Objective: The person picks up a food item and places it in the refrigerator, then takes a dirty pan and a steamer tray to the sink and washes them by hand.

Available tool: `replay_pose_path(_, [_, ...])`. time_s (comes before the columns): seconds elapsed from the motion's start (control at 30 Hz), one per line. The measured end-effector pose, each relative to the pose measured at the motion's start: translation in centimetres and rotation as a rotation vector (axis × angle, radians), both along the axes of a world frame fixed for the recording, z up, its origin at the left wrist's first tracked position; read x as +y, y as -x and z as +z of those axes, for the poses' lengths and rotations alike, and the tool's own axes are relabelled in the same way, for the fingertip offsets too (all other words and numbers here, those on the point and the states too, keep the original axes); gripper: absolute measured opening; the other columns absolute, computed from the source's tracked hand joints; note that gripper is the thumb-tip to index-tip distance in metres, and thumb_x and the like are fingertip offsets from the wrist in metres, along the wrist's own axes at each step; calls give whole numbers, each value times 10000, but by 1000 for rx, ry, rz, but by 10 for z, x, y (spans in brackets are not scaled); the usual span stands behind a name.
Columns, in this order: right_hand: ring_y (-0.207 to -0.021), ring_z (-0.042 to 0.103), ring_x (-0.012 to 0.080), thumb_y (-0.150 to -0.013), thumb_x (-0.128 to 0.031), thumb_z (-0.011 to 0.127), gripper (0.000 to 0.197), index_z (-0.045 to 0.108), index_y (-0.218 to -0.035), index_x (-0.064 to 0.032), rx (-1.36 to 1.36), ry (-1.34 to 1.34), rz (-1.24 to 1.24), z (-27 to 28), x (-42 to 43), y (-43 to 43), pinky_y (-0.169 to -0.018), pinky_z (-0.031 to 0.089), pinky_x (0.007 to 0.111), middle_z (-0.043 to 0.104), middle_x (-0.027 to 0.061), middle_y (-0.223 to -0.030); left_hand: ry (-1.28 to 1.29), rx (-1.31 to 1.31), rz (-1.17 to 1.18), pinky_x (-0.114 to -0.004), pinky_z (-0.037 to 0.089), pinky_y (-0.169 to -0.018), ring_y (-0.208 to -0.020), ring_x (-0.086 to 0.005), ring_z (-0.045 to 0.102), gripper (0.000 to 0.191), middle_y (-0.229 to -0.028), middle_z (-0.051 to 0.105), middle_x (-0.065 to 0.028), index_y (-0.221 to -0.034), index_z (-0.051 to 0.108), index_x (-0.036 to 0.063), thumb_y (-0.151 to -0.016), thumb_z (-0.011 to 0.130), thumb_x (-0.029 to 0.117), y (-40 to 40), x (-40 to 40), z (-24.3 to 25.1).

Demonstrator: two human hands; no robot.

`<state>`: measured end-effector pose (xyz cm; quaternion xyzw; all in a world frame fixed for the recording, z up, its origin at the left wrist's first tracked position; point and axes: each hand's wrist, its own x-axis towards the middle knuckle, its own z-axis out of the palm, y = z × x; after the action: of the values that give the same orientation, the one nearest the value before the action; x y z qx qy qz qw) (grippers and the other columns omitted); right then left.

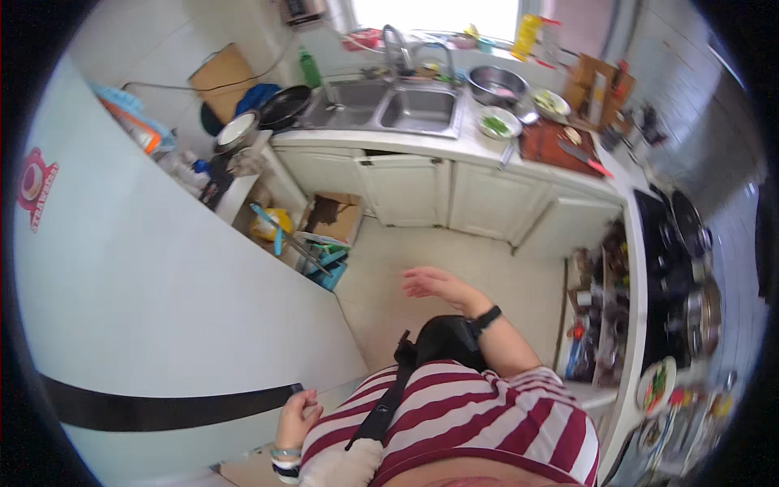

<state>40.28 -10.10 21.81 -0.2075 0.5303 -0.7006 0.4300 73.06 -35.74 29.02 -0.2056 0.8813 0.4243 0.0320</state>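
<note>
My left hand (298, 411) is low in the head view, beside the end of the dark band (176, 409) across the pale refrigerator (182, 274). Its fingers are curled, and whether they touch or grip the band's edge cannot be told. My right hand (435, 286) hangs in front of my body above the tiled floor, fingers apart, holding nothing. A double-basin steel sink (420, 112) lies across the room. To its right are a bowl of chopped greens (496, 123), a red-brown cutting board (551, 146) and a knife with a pink handle (587, 159).
White cabinets (408, 189) run beneath the counter. A black stove (660, 274) with pans and a plate of food (657, 385) line the right side. At the left, an open cardboard box (331, 219) and a blue dustpan (328, 274) stand on the floor near the refrigerator.
</note>
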Motion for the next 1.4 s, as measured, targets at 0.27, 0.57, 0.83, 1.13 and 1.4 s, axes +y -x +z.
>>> replay_pose_path(0.27, [-962, 531, 237, -886, -577, 171, 692, 423, -1221, -25, -104, 148, -437, -1, 99, 79, -891, 389, 367, 558, 147, -1072, 186, 59, -237, -334, 457, -737, -838, -270, 572, 300, -907, 590, -141, -1022, 557, 12, -757, 623, 137, 156, 27, 36])
replay_pose_path(0.57, [-832, 565, 248, -847, -636, 152, 786, 472, -1154, 14, -252, 251, -908, -19, 216, 60, -853, 410, 366, 600, 129, -784, 164, 116, -601, -322, 467, -729, -829, -245, 579, 298, -931, 576, -133, -1040, 551, 25, -766, 620, 122, 295, 48, 45])
replay_pose_path(0.83, [-554, 492, 218, -864, -607, 116, 791, 603, -907, 16, -174, 295, -1104, -29, 217, 45, -816, 392, 394, 411, 44, -436, 187, 176, -864, -331, 449, -740, -852, -265, 547, 313, -941, 545, -134, -1049, 550, 21, -767, 612, 139, 428, 61, 50])
replay_pose_path(1.13, [-719, 562, 218, -869, -595, 146, 743, 527, -1075, 9, -78, 175, -997, -21, 124, 156, -809, 421, 377, 554, 94, -661, 158, 272, -898, -358, 445, -736, -843, -319, 546, 233, -913, 560, -163, -898, 599, 12, -798, 580, 222, 600, -8, 41])
replay_pose_path(1.4, [-1176, 409, 258, -920, -489, 199, 612, 253, -1345, -52, -277, 202, -603, -13, -19, 359, -993, 333, 374, 350, 143, -1328, 210, 257, -843, -381, 419, -735, -830, -312, 520, 96, -828, 521, -163, -818, 525, -17, -733, 521, 25, 819, -88, 12])
